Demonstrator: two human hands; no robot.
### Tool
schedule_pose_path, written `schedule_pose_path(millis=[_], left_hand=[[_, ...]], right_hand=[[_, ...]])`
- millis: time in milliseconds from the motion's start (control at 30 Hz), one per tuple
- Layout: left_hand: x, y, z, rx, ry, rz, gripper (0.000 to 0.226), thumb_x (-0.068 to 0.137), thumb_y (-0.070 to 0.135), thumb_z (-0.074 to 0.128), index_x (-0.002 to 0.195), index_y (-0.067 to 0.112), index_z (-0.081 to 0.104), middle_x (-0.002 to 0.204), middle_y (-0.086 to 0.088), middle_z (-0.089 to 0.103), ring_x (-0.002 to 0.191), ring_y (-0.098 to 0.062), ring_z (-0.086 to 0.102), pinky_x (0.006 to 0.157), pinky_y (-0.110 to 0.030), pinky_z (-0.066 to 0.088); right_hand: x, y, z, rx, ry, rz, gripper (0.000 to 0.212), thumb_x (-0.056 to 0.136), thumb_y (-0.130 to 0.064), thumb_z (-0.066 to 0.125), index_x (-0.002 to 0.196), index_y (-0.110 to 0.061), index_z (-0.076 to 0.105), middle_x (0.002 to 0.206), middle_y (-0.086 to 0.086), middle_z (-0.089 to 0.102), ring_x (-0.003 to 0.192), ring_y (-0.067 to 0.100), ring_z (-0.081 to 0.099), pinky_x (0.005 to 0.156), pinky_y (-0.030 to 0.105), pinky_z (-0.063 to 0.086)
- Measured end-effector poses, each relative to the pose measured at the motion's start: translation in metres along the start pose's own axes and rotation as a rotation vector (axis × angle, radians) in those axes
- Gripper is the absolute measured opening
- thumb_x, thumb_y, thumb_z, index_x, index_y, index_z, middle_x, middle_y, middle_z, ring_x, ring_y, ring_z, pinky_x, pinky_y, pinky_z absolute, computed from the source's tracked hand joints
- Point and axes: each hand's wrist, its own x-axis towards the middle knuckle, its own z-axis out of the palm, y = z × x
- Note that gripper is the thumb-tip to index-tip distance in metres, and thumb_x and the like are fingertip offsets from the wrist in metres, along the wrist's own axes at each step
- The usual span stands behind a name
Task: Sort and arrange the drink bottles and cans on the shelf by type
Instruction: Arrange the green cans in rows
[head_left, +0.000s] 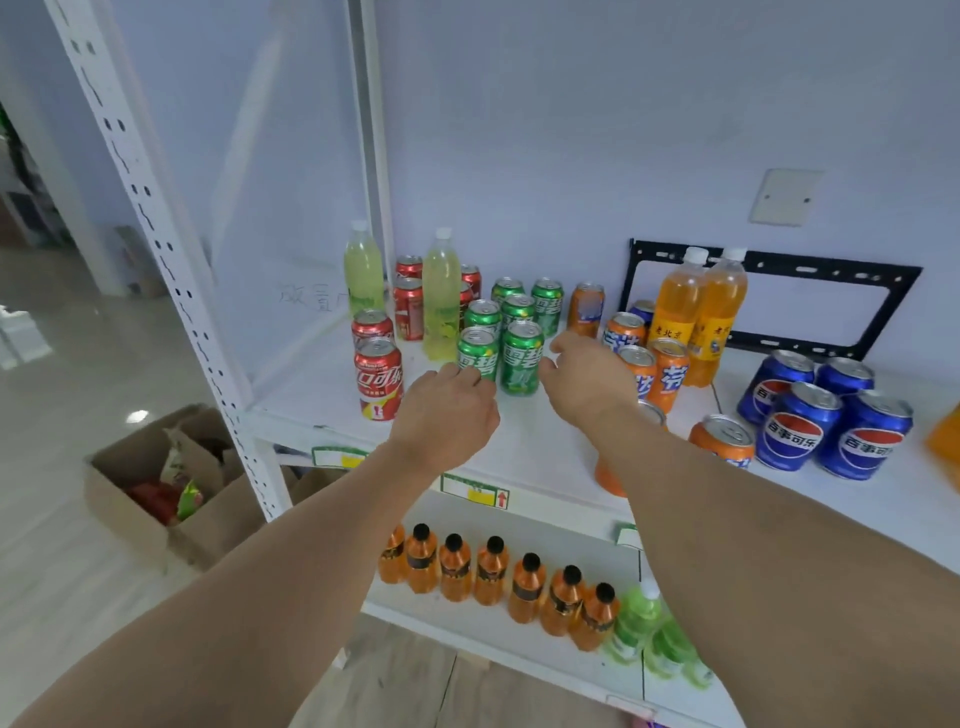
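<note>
On the white shelf (322, 395) stand grouped drinks: red cola cans (378, 376) at left, two pale yellow-green bottles (440, 296), green Sprite cans (521, 356) in the middle, orange Fanta cans (667, 371), two orange bottles (698, 312) and blue Pepsi cans (797, 423) at right. My left hand (447, 410) hovers in front of the front-left green can, fingers curled, holding nothing. Just right of the front green cans is my right hand (587, 374), fingers spread and empty. Part of the orange cans is hidden by my right forearm.
A lower shelf holds a row of small orange bottles (493, 571) and green bottles (649, 634). A perforated white upright (171, 270) frames the shelf at left. An open cardboard box (156, 493) sits on the floor. A black metal bracket (779, 301) leans on the wall.
</note>
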Motion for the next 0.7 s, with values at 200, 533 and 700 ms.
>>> schedule_pose_path(millis=[200, 533, 700], left_hand=[[0.032, -0.023, 0.043, -0.117, -0.08, -0.205, 0.04, 0.094, 0.037, 0.052, 0.124, 0.011, 0.059, 0.121, -0.006, 0.06, 0.106, -0.027, 0.056, 0.079, -0.039, 0.048], [0.065, -0.05, 0.105, -0.865, -0.153, -0.752, 0.09, 0.079, 0.046, 0.074, 0.15, 0.021, 0.024, 0.149, 0.0, 0.039, 0.135, -0.019, 0.039, 0.107, -0.039, 0.037], [0.069, -0.058, 0.117, -1.179, -0.218, -0.774, 0.084, 0.077, 0.032, 0.082, 0.144, 0.023, 0.032, 0.124, 0.015, 0.053, 0.112, -0.004, 0.051, 0.093, -0.023, 0.04]], right_hand=[[0.056, 0.004, 0.041, 0.257, -0.027, 0.179, 0.048, 0.095, -0.04, 0.053, 0.135, -0.014, 0.047, 0.136, 0.011, 0.051, 0.119, 0.032, 0.053, 0.09, 0.041, 0.047], [0.121, 0.002, 0.098, 0.674, -0.084, 0.455, 0.089, 0.079, -0.06, 0.068, 0.15, -0.022, 0.031, 0.148, 0.005, 0.042, 0.131, 0.029, 0.047, 0.103, 0.046, 0.045], [0.127, 0.01, 0.12, 0.8, -0.138, 0.462, 0.071, 0.069, -0.052, 0.08, 0.128, -0.022, 0.052, 0.125, -0.002, 0.062, 0.112, 0.02, 0.06, 0.099, 0.042, 0.05]])
